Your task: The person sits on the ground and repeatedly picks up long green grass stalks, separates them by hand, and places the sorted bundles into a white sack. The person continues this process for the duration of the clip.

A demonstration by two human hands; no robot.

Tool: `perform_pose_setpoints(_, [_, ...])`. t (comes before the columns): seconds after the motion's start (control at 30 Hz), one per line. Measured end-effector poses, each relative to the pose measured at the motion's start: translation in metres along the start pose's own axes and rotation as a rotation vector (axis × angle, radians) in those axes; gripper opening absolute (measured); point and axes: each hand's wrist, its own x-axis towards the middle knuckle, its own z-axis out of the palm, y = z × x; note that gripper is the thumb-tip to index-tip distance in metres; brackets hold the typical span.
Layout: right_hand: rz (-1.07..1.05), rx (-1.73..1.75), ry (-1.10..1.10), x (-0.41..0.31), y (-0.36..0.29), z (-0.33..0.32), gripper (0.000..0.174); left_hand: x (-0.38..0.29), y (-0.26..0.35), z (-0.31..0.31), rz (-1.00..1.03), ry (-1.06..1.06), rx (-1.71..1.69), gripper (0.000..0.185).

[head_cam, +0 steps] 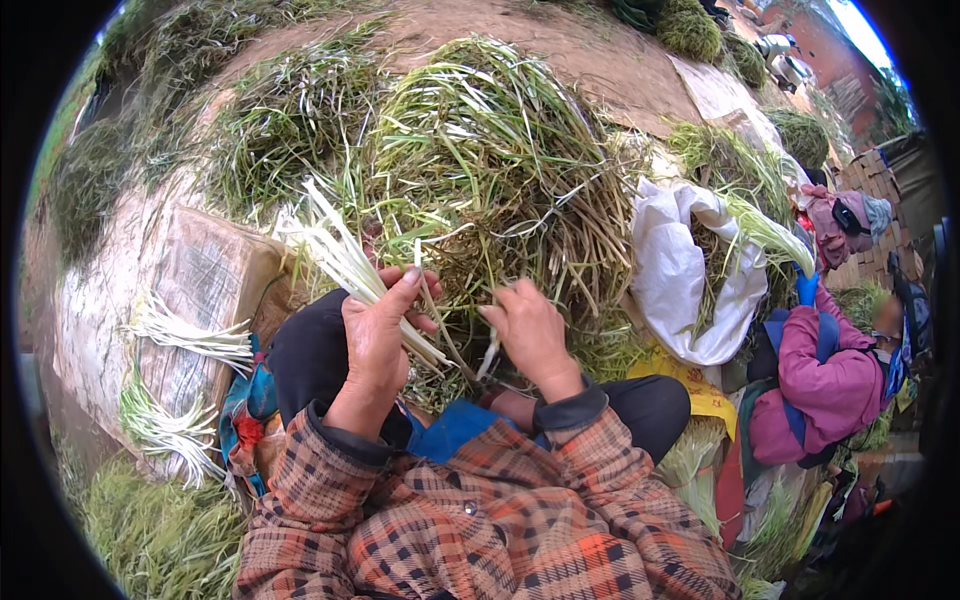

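Observation:
My left hand (pixel 375 337) grips a bunch of slender white plant stalks (pixel 337 244), their tips fanning up and to the left. A single thinner stalk (pixel 441 326) stands apart beside its thumb and slants down to the right. To the right, my right hand (pixel 534 334) has thumb and fingers pinched together. A short pale strip of plant (pixel 489 355) hangs just under those fingers and seems to be held there; the fingertips partly hide it. Before both hands rises a large heap of green-leaved stalks (pixel 480 142), its brownish ends pointing right.
Two bundles of white stalks (pixel 191 334) lie at left on a plastic-wrapped block (pixel 202 277). A white woven sack (pixel 671 270) stands open at right. Beyond it sits a person in a pink jacket (pixel 832 382), a blue-gloved hand (pixel 807 289) holding stalks. More plant heaps (pixel 296 120) lie behind.

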Motion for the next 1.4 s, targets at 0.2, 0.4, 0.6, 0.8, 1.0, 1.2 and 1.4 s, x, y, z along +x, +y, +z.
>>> perform_pose_setpoints(0.2, [0.318, 1.5, -0.141, 0.021, -0.057, 0.002, 0.012, -0.002, -0.007, 0.004, -0.066, -0.09, -0.022, 0.027])
perform_pose_setpoints(0.4, [0.602, 1.563, 0.203, 0.011, 0.023, -0.008, 0.01, -0.004, 0.001, -0.008, -0.194, -0.068, -0.143, 0.013])
perform_pose_setpoints(0.6, [0.714, 1.315, 0.41, 0.014, 0.074, -0.046, 0.007, -0.016, 0.012, -0.016, -0.105, 0.028, 0.056, 0.025])
perform_pose_setpoints(0.8, [0.393, 1.089, -0.03, 0.039, -0.003, -0.057, 0.009, -0.022, 0.01, -0.001, 0.072, -0.071, 0.187, 0.022])
perform_pose_setpoints(1.0, [-0.054, 0.972, -0.139, 0.054, -0.05, -0.042, 0.007, -0.033, 0.014, 0.006, -0.085, -0.275, 0.237, 0.021])
perform_pose_setpoints(1.2, [-0.006, 1.475, -0.73, 0.038, -0.067, -0.008, 0.055, -0.016, 0.046, -0.019, 0.035, -0.154, -0.081, 0.014])
perform_pose_setpoints(1.4, [0.215, 1.363, -0.675, 0.023, -0.02, 0.007, 0.023, 0.007, 0.099, -0.052, 0.209, 0.048, -0.197, 0.014])
